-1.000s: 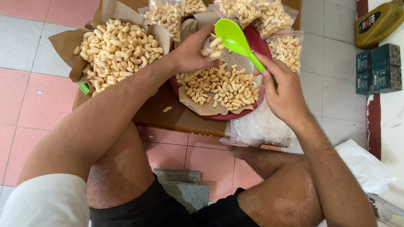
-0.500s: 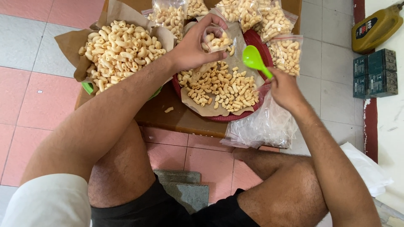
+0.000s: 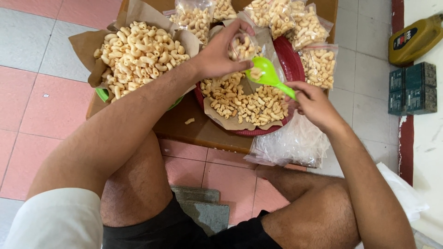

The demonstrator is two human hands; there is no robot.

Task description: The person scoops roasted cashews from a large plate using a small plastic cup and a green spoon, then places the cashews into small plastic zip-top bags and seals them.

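My left hand [image 3: 220, 54] holds a small clear plastic bag [image 3: 243, 46] partly filled with beige curled snack pieces, above a red tray [image 3: 295, 64]. My right hand [image 3: 314, 102] grips the handle of a bright green spoon [image 3: 267, 74], whose bowl carries a few pieces and sits just below the bag's mouth. Beneath both lies brown paper [image 3: 217, 121] on the tray, spread with loose snack pieces [image 3: 251, 105].
A big heap of the same snacks [image 3: 138, 53] lies on brown paper over a green bowl at the left. Several filled bags [image 3: 318, 64] line the far side of the wooden board [image 3: 198, 131]. Empty plastic bags [image 3: 290, 145] hang off the board's near edge. A yellow jug [image 3: 415, 39] and dark boxes [image 3: 412, 88] stand at the right.
The green spoon went down into the loose snacks and came back up loaded, and now sits close under the bag held by my left hand.
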